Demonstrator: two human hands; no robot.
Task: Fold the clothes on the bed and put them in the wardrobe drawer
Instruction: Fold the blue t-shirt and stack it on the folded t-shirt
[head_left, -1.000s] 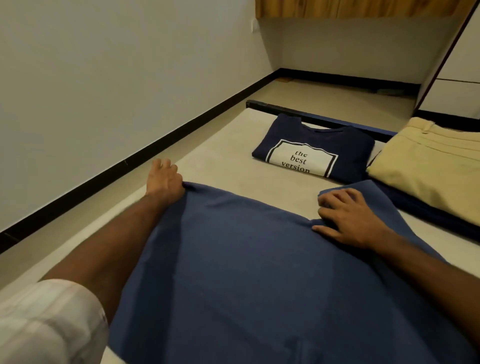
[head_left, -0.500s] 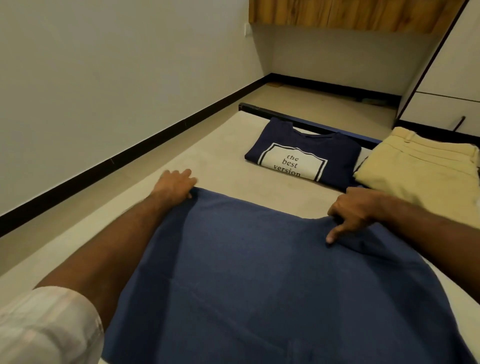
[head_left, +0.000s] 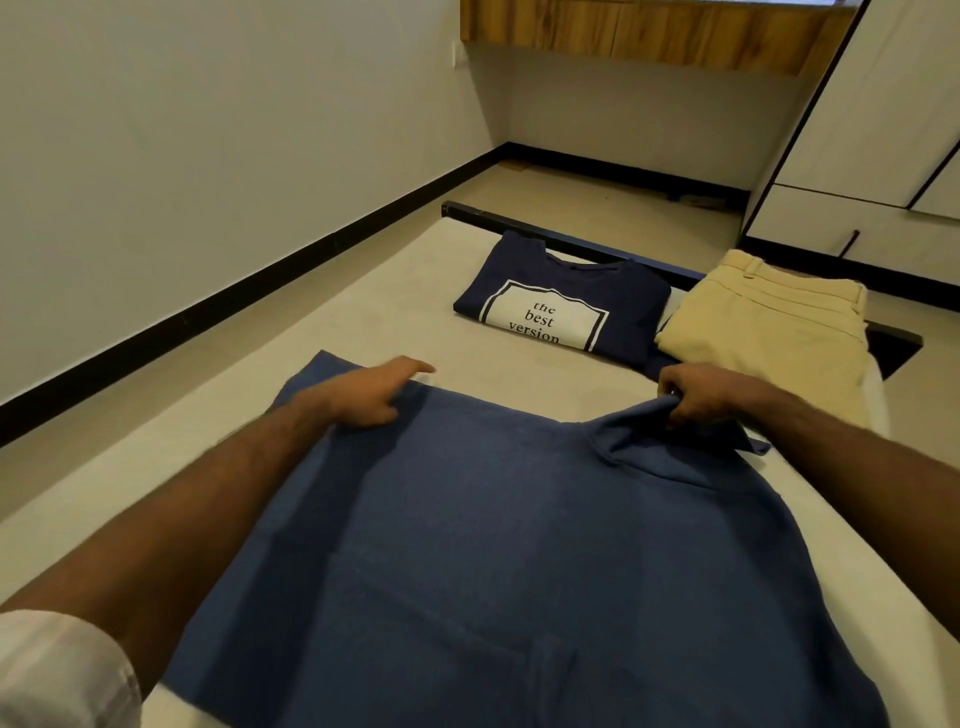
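On the bed (head_left: 405, 291), both hands (head_left: 363, 395) pinch the blue garment's (head_left: 493, 545) far edge.

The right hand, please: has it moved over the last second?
Yes. The right hand has gone from lying flat on the blue cloth to pinching its far edge, nearer the beige trousers.

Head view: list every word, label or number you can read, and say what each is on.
"the best version": in the white panel on the folded navy T-shirt at the far end of the bed; the panel's lower edge is folded under.
No readable text on the blue garment, the beige trousers or the wardrobe.
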